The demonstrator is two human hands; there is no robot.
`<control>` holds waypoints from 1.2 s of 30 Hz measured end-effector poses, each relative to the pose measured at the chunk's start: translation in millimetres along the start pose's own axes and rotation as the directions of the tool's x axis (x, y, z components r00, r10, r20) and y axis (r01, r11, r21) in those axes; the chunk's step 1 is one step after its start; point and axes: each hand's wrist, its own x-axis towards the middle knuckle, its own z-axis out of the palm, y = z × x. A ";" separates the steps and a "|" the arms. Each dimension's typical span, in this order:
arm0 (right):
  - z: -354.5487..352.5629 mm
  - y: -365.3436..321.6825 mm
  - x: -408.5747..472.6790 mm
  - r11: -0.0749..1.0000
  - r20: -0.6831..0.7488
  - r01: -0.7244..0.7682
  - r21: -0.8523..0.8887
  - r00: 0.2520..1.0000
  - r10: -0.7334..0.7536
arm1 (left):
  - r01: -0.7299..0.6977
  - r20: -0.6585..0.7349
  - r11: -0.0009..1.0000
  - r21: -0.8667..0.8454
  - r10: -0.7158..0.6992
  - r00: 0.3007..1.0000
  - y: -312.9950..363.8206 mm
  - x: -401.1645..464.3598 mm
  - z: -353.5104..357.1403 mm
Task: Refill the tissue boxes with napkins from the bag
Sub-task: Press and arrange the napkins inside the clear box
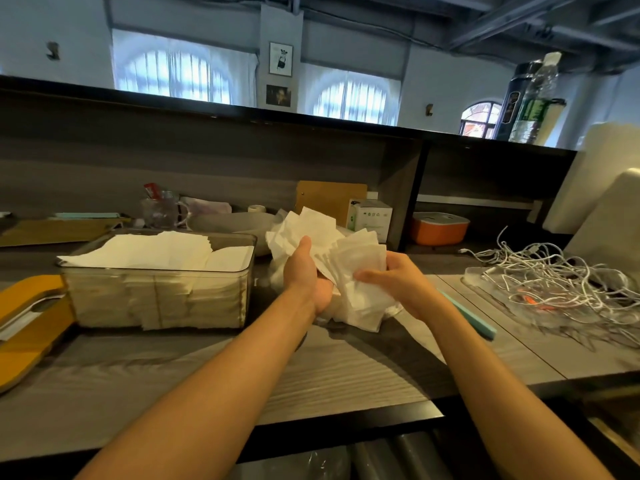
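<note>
Holding a loose, fanned bunch of white napkins (346,265) above the grey counter (346,375), the person has both forearms stretched out from the near edge. The left hand (306,275) cups the bunch from below and behind, thumb up against the sheets; its fingers are hidden behind the paper. The right hand (391,278) curls over the right side of the same bunch, fingertips pressing into the front sheets. Behind and under the napkins lies something pale and crumpled that may be the bag, but the paper and hands cover most of it and I cannot tell. Just left of the hands stands a clear plastic tissue box (159,292), open at the top and packed with stacked napkins, the top layers spilling over its left rim. At the left edge a yellow lid (31,320) is cut off by the frame. On the right of the counter a tangle of white cables (554,271) sprawls over a clear tray, blurred and hard to separate. A teal strip (474,320) pokes out from behind the right forearm, its far end hidden. Farther back sit an orange container (440,228) in a dark shelf recess, a white carton (372,218), and a glass jar (162,211), all soft with blur.
</note>
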 end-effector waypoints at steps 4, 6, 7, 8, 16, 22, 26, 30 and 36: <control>-6.6 3.5 2.1 0.992 -0.131 -0.028 0.122 0.990 0.044 | 0.001 -0.012 1.000 -0.019 -0.001 1.000 5.1 2.4 -3.3; -11.6 0.3 -0.2 0.933 -0.188 0.075 0.353 0.982 -0.007 | 0.018 0.007 1.000 0.013 -0.019 1.000 4.4 -0.9 -4.9; -14.7 -1.5 -0.9 0.874 -0.182 0.129 0.469 0.982 -0.047 | 0.030 0.010 0.999 0.020 -0.030 0.999 3.1 -2.6 -5.5; -18.5 -2.3 -0.5 0.800 -0.149 0.168 0.576 0.984 -0.100 | 0.042 0.015 0.999 0.026 -0.043 0.999 1.7 -4.0 -5.9; 4.5 -0.9 -1.7 0.962 0.027 0.070 0.262 0.996 -0.080 | 0.110 0.118 0.994 -0.010 -0.108 0.987 -11.1 -12.4 -4.4; 13.1 3.9 3.1 0.999 0.022 0.005 0.036 1.000 -0.005 | 0.095 0.117 0.991 0.089 -0.105 0.988 -15.3 -15.0 -4.6; 11.9 4.1 2.4 0.998 -0.004 0.046 0.049 0.999 -0.046 | 0.095 0.135 0.987 0.129 -0.112 0.985 -16.8 -16.4 -3.2; 9.3 0.4 0.8 0.983 -0.114 0.119 0.141 0.988 -0.103 | 0.082 0.155 0.990 0.110 -0.099 0.983 -19.5 -14.9 -4.0; 4.2 1.2 4.1 0.919 -0.250 0.091 0.382 0.968 0.008 | 0.048 0.152 0.975 0.217 -0.082 0.985 -22.4 -13.3 -3.3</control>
